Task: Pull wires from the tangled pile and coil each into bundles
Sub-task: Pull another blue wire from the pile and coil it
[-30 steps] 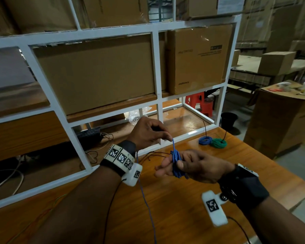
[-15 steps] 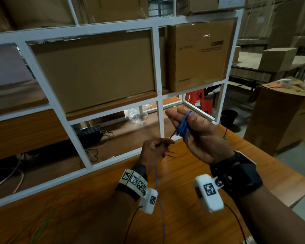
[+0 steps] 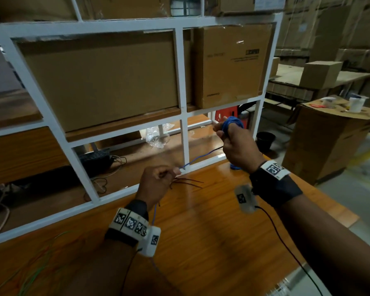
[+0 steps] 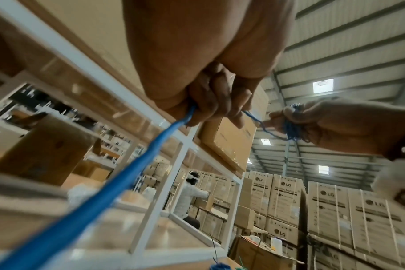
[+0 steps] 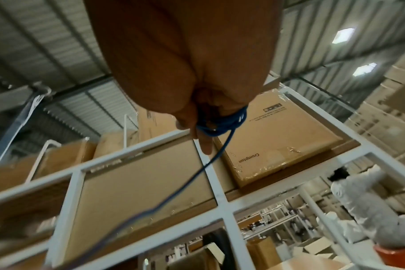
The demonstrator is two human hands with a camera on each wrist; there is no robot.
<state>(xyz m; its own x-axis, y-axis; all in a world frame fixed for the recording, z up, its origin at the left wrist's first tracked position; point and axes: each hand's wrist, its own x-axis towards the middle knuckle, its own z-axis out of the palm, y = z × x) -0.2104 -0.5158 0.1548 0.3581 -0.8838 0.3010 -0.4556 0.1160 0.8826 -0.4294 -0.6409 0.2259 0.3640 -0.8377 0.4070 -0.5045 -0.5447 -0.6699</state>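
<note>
Biggest risk I can see standing here: the loops slipping off. The right hand (image 3: 236, 144) is raised in front of the white rack (image 3: 185, 133), fingers curled tight around a small blue coil (image 3: 232, 123), and that coil looks bunched, not neat. If the pull gets jerky, I reckon a loop or two pops free and the whole thing turns into a knot again.

Second worry is the feed. The left hand (image 3: 156, 181) sits lower, nearer the rack's bottom rail, closed on the blue wire (image 3: 203, 155), which runs taut up to the coil. The tail drops from that fist past the wrist and down over the table (image 3: 212, 231). Squeeze too hard and the wire kinks; too loose and slack piles up between the hands.

There are also thin dark strands (image 3: 188, 182) lying on the table just beside the left fist. Can't tell if it's holding them or not, but they could snag the tail.

The wire itself: thin, blue, round jacket, flexible enough to wrap tight, probably springy. A finished blue bundle (image 3: 233, 166) rests on the table by the rack's right post, mostly hidden behind the right wrist.
</note>
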